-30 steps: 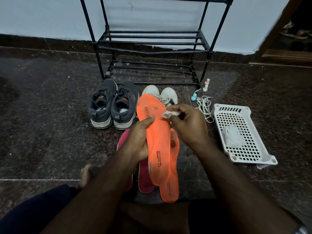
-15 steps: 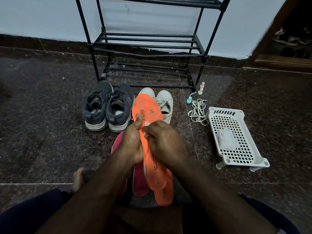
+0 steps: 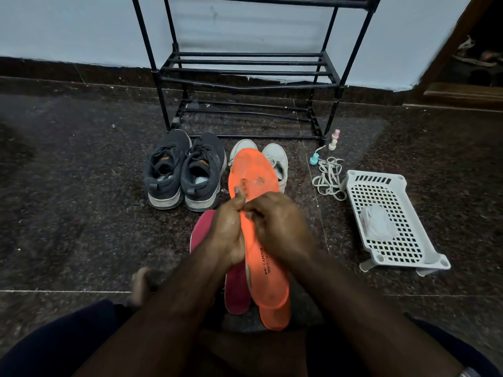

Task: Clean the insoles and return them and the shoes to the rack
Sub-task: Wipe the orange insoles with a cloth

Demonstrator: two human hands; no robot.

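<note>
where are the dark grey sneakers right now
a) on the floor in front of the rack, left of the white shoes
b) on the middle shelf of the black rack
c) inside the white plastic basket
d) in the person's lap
a: the pair of dark grey sneakers stands on the dark stone floor in front of the black metal shoe rack, just left of the white shoes.

Dim, soft focus, wide-angle edge distortion

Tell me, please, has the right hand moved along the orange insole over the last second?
Yes. The right hand has slid down the held orange insole from near its toe toward the middle, closing up against the left hand.
</note>
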